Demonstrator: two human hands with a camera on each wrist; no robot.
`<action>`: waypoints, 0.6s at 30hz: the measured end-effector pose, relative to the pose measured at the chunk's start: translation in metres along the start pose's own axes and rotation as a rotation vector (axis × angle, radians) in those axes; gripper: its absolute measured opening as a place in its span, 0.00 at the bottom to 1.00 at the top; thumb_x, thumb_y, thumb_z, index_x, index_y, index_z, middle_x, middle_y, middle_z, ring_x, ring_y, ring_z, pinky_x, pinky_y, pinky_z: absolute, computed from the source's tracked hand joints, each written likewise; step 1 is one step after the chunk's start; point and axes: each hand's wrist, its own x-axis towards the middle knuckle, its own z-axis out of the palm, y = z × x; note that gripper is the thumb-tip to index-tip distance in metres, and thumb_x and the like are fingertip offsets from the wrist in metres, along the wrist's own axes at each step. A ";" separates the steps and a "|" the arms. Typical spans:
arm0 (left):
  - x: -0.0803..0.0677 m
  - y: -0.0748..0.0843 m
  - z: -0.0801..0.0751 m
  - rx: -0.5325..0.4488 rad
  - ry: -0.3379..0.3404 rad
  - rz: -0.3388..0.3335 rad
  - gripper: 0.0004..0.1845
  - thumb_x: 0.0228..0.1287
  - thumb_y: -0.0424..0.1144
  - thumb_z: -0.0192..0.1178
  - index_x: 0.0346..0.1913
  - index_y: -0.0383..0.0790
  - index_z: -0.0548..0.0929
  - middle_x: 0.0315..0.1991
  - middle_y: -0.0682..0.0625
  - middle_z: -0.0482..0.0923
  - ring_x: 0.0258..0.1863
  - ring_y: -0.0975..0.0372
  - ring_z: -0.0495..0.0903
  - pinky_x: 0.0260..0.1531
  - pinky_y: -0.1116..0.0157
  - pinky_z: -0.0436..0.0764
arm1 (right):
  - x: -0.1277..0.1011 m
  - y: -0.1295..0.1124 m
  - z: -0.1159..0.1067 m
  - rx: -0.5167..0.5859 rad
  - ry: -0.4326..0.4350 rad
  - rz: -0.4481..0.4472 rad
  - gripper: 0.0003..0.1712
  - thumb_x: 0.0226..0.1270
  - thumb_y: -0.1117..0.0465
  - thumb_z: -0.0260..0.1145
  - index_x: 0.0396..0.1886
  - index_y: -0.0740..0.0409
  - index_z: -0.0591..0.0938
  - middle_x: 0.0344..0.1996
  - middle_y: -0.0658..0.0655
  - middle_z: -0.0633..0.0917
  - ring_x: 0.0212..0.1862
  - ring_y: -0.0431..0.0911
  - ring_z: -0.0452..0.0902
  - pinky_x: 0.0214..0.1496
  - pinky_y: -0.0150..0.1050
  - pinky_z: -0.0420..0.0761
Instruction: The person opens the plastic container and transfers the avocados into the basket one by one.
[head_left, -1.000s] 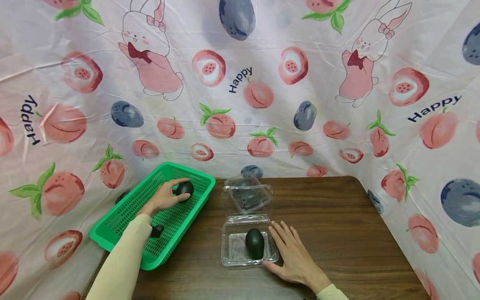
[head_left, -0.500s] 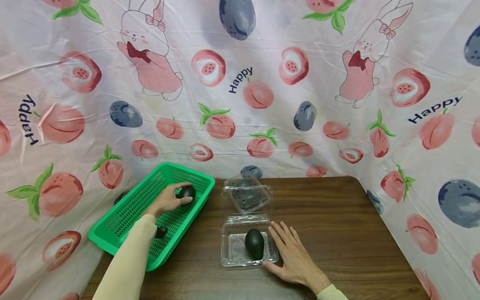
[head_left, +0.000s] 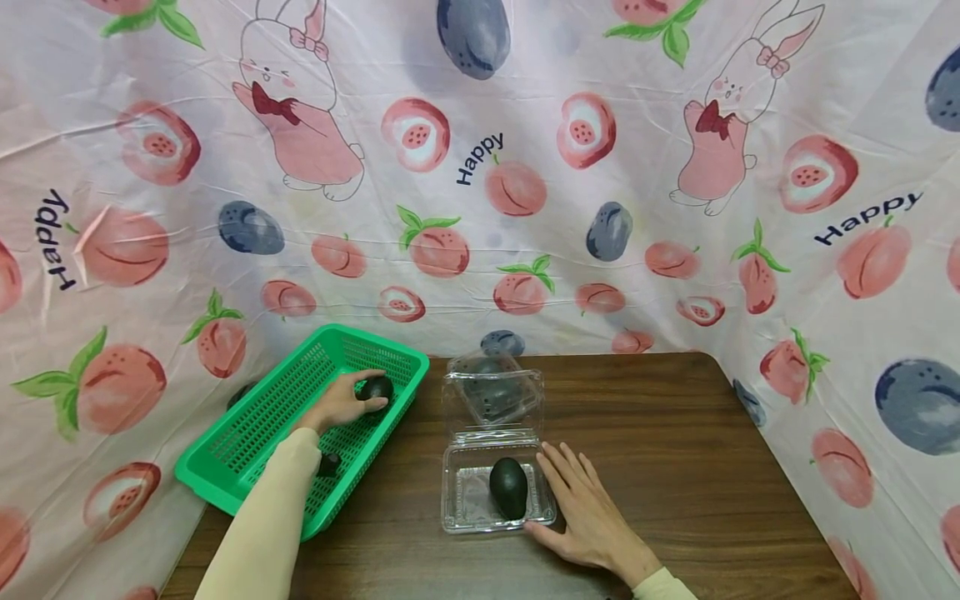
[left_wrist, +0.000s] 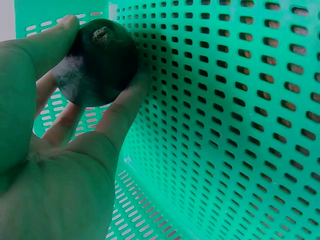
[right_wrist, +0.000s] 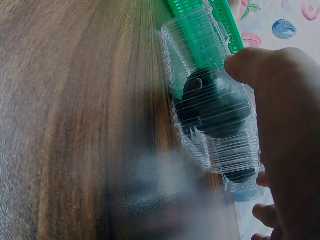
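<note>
In the head view my left hand [head_left: 341, 402] reaches into the green plastic basket [head_left: 225, 467]. Thumb and fingers grip a dark avocado [head_left: 377, 387]; its stem end faces the camera in the left wrist view, beside the perforated wall. A second dark avocado [head_left: 508, 488] lies in the base of a clear plastic clamshell box [head_left: 461, 508], whose lid [head_left: 457, 408] stands raised. My right hand [head_left: 588, 508] rests at the box's right edge, fingers extended, thumb near the front corner. In the right wrist view the avocado [right_wrist: 217, 102] shows through the clear wall.
The box stands on a brown wooden table [head_left: 660, 433], right of the basket. Behind the raised lid is another clear plastic piece [head_left: 495, 396] with something dark showing through. A fruit-and-rabbit printed cloth [head_left: 525, 125] hangs around the table's back and sides.
Inside the basket, my left hand and the gripped avocado have shifted slightly right and downward in the head view. My right hand and the clamshell box have stayed in place.
</note>
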 end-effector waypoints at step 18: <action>0.004 0.002 0.006 -0.008 0.014 -0.010 0.37 0.84 0.45 0.68 0.88 0.42 0.68 0.86 0.24 0.61 0.78 0.27 0.73 0.66 0.33 0.84 | 0.000 0.000 0.000 0.018 -0.014 0.015 0.62 0.66 0.30 0.78 0.88 0.62 0.70 0.87 0.64 0.72 0.86 0.67 0.69 0.83 0.71 0.71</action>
